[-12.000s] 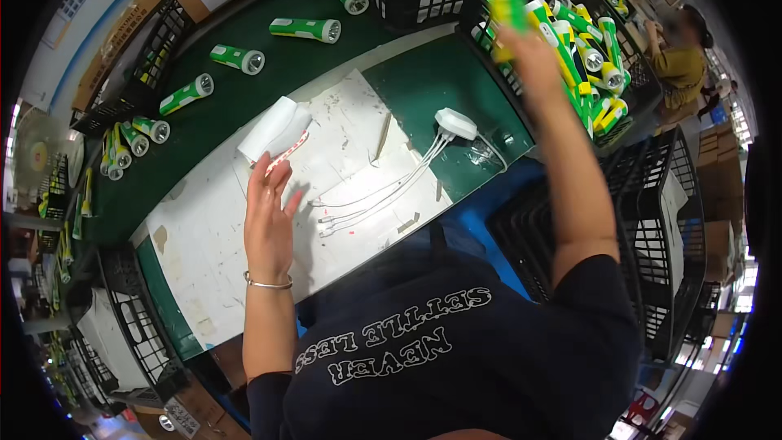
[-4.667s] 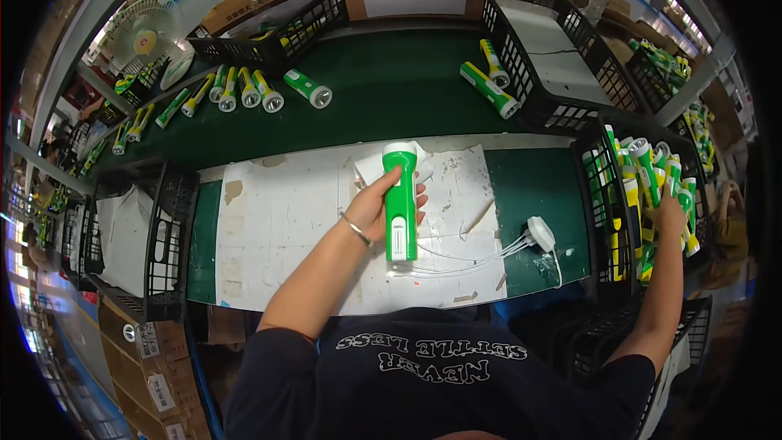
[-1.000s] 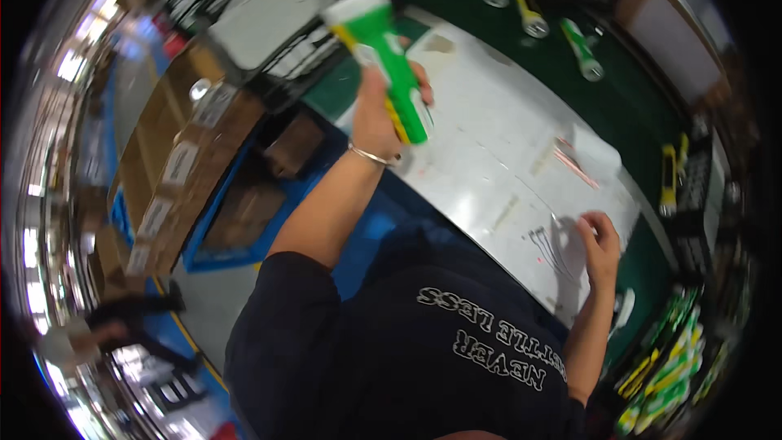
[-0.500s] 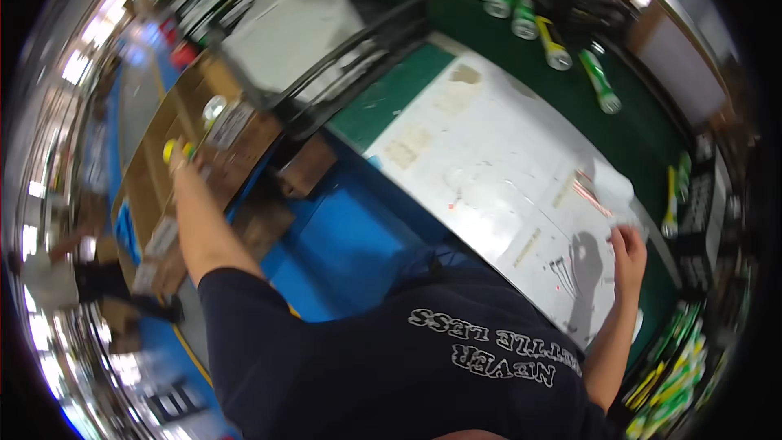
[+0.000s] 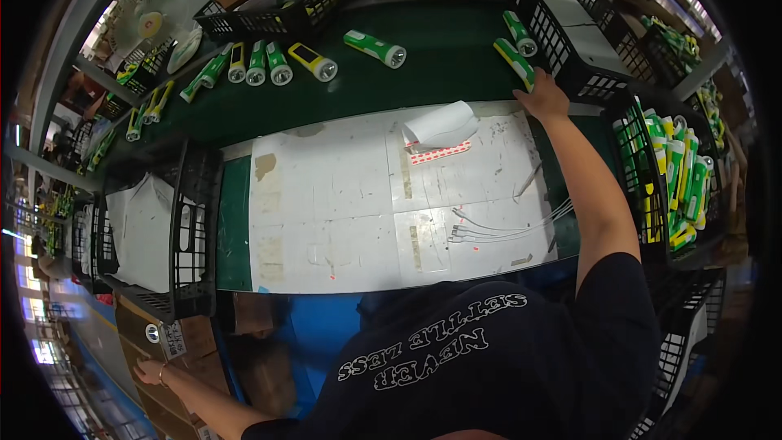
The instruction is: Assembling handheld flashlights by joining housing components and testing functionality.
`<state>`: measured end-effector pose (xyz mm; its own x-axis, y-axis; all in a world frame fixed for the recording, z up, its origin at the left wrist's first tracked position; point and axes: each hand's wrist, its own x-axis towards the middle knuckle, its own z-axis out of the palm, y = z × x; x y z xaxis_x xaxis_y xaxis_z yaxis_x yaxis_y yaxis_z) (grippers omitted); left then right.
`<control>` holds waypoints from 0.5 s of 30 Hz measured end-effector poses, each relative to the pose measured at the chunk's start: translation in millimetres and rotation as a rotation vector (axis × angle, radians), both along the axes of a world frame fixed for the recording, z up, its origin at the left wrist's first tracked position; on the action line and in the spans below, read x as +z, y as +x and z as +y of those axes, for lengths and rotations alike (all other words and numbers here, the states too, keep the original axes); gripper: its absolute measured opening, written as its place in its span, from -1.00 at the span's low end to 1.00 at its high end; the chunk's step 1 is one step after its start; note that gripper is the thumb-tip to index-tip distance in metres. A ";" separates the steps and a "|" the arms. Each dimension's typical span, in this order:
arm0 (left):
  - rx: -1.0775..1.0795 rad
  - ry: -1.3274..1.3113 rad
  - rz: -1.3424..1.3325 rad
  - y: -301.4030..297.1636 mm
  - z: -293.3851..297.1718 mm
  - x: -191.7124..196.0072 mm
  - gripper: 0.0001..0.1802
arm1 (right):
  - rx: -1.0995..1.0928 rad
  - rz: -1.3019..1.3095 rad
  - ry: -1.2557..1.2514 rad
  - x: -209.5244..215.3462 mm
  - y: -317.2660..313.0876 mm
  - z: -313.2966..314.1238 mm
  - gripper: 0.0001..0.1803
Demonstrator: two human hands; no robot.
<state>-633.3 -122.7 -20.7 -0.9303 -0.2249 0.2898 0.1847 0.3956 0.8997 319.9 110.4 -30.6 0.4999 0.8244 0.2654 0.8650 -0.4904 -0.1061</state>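
At the far right of the bench, my right hand (image 5: pixel 544 98) closes its fingers on the near end of a green and yellow flashlight (image 5: pixel 515 63). Another flashlight (image 5: pixel 520 34) lies just beyond it, beside a black crate. Down at the lower left, my left hand (image 5: pixel 151 372) is over an open cardboard box (image 5: pixel 189 341), fingers apart and nothing visible in them. On the white work surface (image 5: pixel 334 195) lie a loose roll of white sheet (image 5: pixel 441 125), a strip with red marks (image 5: pixel 440 154) and several thin white cables (image 5: pixel 505 233).
Several flashlights (image 5: pixel 278 63) lie along the green conveyor. A black crate (image 5: pixel 652 179) on the right is full of flashlights; another crate (image 5: pixel 191 228) with white sheets stands left. Further crates (image 5: pixel 562 28) border the far side. A fan (image 5: pixel 151 24) stands far left.
My view has swung to the right. The right hand has gone from above the white surface to the flashlight. My left hand no longer holds the yellow-green item it had over the box.
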 end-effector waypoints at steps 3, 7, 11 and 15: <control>-0.321 0.269 0.360 86.1 22.1 58.9 -0.59 | -0.006 0.076 -0.120 -22.6 36.2 27.0 -0.28; -0.841 0.393 0.492 265.7 92.8 101.8 -0.62 | 0.237 0.529 0.209 -23.1 55.0 26.0 -0.29; -1.855 0.371 -0.437 436.5 144.1 70.1 -0.52 | 0.727 1.084 0.137 53.8 -8.5 -30.7 -0.32; -2.260 0.094 -2.004 576.6 165.2 21.6 -0.11 | 1.099 1.156 -0.217 87.0 -47.9 -75.7 -0.31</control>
